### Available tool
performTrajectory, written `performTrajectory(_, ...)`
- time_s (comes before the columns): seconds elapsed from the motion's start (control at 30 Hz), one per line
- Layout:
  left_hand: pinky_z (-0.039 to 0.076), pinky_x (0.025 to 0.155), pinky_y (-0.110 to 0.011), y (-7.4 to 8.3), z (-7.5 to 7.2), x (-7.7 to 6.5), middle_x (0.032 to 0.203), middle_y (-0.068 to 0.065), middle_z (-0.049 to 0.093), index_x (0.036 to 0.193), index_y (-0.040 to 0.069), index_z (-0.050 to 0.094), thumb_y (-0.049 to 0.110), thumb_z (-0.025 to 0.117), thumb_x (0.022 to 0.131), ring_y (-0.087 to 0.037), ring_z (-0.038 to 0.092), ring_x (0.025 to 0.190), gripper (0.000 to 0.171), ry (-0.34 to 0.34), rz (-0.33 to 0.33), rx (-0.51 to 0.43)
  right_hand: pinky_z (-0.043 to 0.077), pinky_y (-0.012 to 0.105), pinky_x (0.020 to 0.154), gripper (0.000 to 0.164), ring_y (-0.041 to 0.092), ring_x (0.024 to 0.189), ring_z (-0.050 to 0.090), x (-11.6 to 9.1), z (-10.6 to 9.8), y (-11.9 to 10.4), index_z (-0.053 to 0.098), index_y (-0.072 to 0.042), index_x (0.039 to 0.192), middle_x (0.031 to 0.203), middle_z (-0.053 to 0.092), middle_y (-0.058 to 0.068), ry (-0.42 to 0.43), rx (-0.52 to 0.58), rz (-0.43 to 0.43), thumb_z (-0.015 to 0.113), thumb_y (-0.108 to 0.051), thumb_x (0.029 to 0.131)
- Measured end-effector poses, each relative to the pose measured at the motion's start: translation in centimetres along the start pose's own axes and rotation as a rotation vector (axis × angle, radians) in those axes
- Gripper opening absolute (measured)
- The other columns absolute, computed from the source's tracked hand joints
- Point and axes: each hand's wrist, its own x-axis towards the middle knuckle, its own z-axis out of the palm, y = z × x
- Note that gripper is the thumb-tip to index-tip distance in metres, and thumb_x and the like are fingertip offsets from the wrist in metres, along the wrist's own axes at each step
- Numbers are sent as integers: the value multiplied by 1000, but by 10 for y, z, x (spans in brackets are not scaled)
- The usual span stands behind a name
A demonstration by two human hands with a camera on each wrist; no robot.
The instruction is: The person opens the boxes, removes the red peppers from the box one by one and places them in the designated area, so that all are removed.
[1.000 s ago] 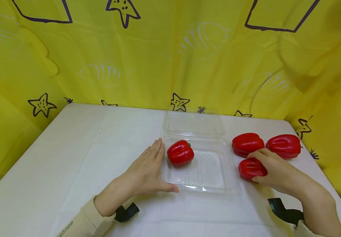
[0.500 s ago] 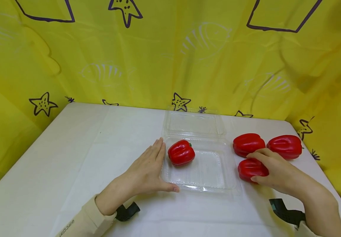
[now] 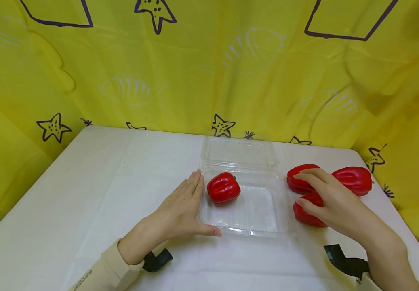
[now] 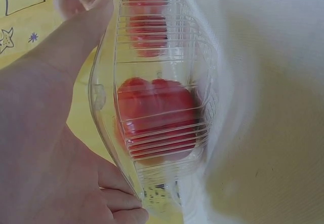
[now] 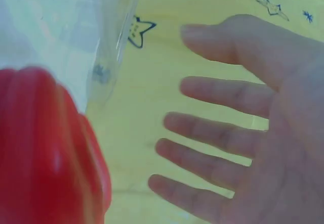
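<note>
A clear plastic clamshell container (image 3: 258,214) lies with its lid (image 3: 238,151) folded back, away from me. One red bell pepper (image 3: 223,188) rests on its side in the left part of its base. My left hand (image 3: 178,214) touches the container's left side, fingers straight along the rim and thumb at the front left corner. Right of the container, my right hand (image 3: 334,204) hovers above a red bell pepper (image 3: 307,216), partly hiding it. In the right wrist view its fingers (image 5: 217,127) are spread apart and hold nothing.
Two more red bell peppers lie behind the right hand: a partly covered pepper (image 3: 298,184) and another pepper (image 3: 356,180) near the table's right edge. The white-covered table (image 3: 140,169) meets a yellow patterned curtain (image 3: 180,72) at the back and sides.
My right hand has let go of the near right pepper and lifted off it, with thumb and fingers opening. The left hand has stayed at the container's left side.
</note>
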Motion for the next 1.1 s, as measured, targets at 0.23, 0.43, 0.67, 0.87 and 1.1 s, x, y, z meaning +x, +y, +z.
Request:
performTrajectory(0.23, 17, 126, -44, 1, -1, 0, 167, -17, 10, 156, -3, 17, 78, 70, 68, -30, 9, 155, 131, -8, -1, 1, 53, 59, 93, 52, 37, 122, 52, 11, -1, -23, 58, -7, 130, 135, 53, 16, 51, 7, -81, 78, -18, 84)
performTrajectory(0.43, 17, 126, -44, 1, -1, -1, 167, -17, 10, 156, -4, 17, 78, 70, 68, -31, 10, 155, 132, -8, 0, -4, 52, 59, 96, 51, 37, 124, 52, 19, 4, -40, 58, -10, 133, 138, 52, 14, 54, 17, -117, 76, -20, 86)
performTrajectory(0.67, 18, 126, -45, 1, 0, -1, 167, -17, 10, 156, -3, 18, 78, 70, 67, -31, 11, 155, 131, -4, -1, -2, 55, 56, 92, 54, 36, 125, 53, 26, 9, -55, 55, -15, 137, 141, 50, 12, 32, 32, -122, 75, -23, 87)
performTrajectory(0.87, 18, 125, -46, 1, 0, -1, 167, -17, 11, 156, -3, 18, 77, 72, 67, -32, 11, 155, 131, 0, -1, -16, 56, 54, 92, 58, 35, 127, 53, 32, 16, -66, 53, -16, 139, 144, 49, 12, 26, 36, -151, 76, -24, 87)
performTrajectory(1.1, 19, 125, -47, 1, 1, -1, 167, -16, 11, 156, -3, 19, 76, 72, 67, -32, 11, 155, 130, 1, -6, -21, 56, 50, 94, 59, 33, 128, 54, 40, 24, -79, 53, -13, 138, 144, 50, 12, 32, 36, -196, 78, -24, 85)
